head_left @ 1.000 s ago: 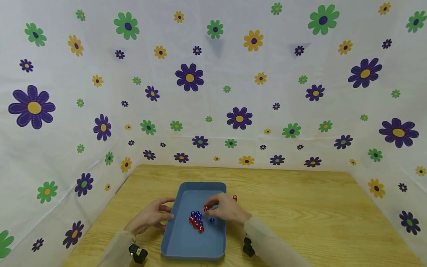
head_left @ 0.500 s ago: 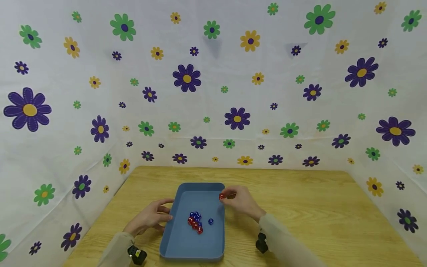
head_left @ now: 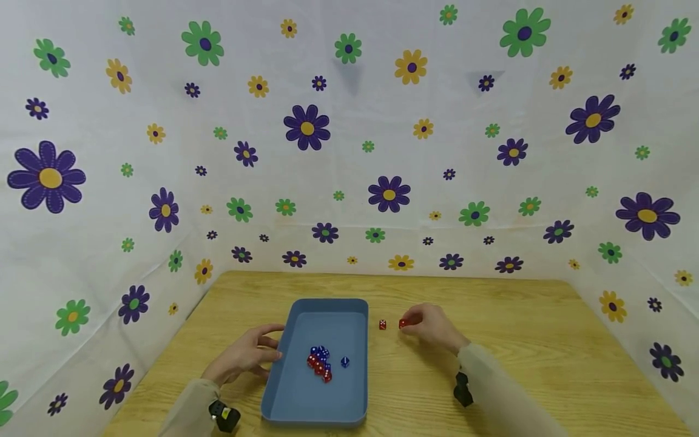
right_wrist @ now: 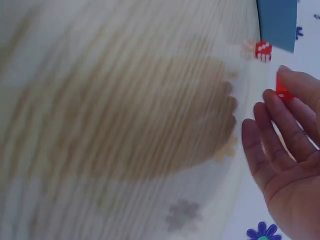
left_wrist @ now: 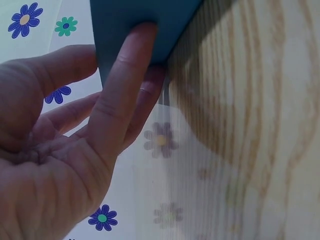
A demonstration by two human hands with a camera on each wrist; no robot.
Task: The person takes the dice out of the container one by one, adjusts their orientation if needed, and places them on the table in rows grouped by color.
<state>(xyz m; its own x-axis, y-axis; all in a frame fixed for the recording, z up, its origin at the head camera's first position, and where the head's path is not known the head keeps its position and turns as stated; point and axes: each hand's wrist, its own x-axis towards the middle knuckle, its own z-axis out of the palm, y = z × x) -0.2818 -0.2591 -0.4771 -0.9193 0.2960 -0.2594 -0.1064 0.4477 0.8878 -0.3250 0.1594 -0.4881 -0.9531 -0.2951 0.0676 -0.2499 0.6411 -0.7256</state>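
Note:
Between thumb and fingertips my right hand (head_left: pixel 434 328) pinches a red die (head_left: pixel 403 323), right of the tray at the table's surface or just over it. A second red die (head_left: pixel 383 325) sits on the wood between that hand and the blue tray (head_left: pixel 315 409). My left hand (head_left: pixel 246 355) touches the tray's left wall with fairly straight fingers, as the left wrist view also shows. Inside the tray, several red dice (head_left: pixel 319 368) and blue dice (head_left: pixel 320 351) lie clustered together. One blue die (head_left: pixel 345 362) lies apart, toward the tray's right wall.
The wooden table (head_left: pixel 491 340) extends to the right of the tray. A white cloth (head_left: pixel 349 164) with printed flowers stands behind the table and along both sides. Each wrist carries a small black camera (head_left: pixel 463 390).
My right hand has lifted a red die from the tray and carried it rightward over the rim, past the other red die on the table. My left hand stays at the tray.

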